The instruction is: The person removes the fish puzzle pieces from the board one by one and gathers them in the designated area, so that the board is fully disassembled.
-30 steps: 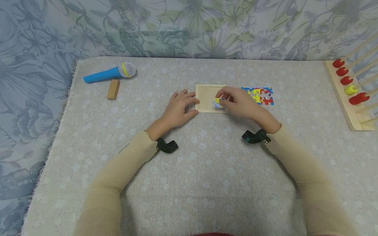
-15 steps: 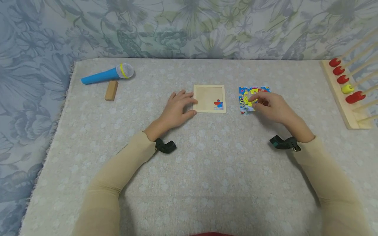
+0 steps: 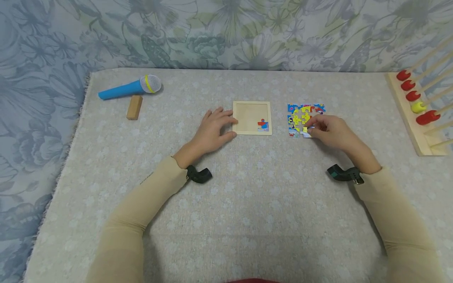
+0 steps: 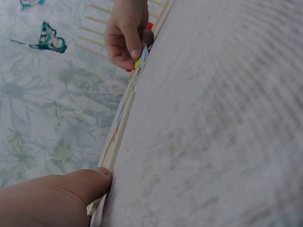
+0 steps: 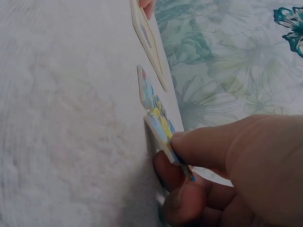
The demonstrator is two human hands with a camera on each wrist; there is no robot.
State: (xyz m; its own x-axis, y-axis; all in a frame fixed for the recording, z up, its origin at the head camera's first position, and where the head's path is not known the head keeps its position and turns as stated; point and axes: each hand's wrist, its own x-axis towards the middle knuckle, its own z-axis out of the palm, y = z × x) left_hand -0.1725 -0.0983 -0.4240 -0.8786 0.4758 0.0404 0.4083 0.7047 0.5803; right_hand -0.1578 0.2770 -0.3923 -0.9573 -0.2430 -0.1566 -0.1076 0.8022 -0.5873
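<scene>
My right hand (image 3: 330,129) pinches a jigsaw puzzle piece (image 5: 163,135) between thumb and fingers. The piece is tilted up at the near edge of the puzzle (image 3: 295,118), a colourful picture in blue, yellow and red. My fingers cover part of the puzzle's right side. To the left lies a shallow wooden puzzle tray (image 3: 245,103) with a red-and-blue piece (image 3: 263,125) in its near right corner. My left hand (image 3: 214,131) rests with spread fingers at the tray's left edge; its thumb touches the rim in the left wrist view.
A blue toy microphone (image 3: 129,88) and a wooden block (image 3: 134,107) lie at the far left. On the right stands a wooden bead frame (image 3: 407,114) with red and yellow beads. A floral-patterned cloth (image 3: 226,35) rises behind the table.
My right hand has gone from the tray to the puzzle on the right, leaving the red-and-blue piece in the tray's corner. It now pinches another piece. My left hand has stayed put.
</scene>
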